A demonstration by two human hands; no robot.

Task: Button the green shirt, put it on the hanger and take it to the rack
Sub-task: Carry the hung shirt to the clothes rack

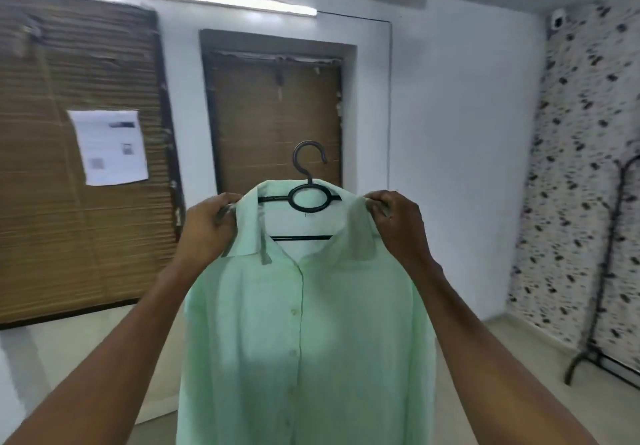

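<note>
The light green shirt [304,333] hangs in front of me, buttoned down its front, draped over a black plastic hanger [308,198] whose hook sticks up above the collar. My left hand [207,229] grips the shirt's left shoulder at the hanger's end. At the opposite shoulder, my right hand [394,226] pinches the fabric the same way. Both arms are stretched forward, holding the shirt up in the air. A black metal rack [602,271] stands at the far right against the patterned wall, only partly in view.
Two windows with brown blinds [273,122] fill the white wall ahead; a paper sheet [109,146] is stuck on the left one. A speckled wall [581,167] lies to the right. Pale floor [467,340] stretches between me and the rack.
</note>
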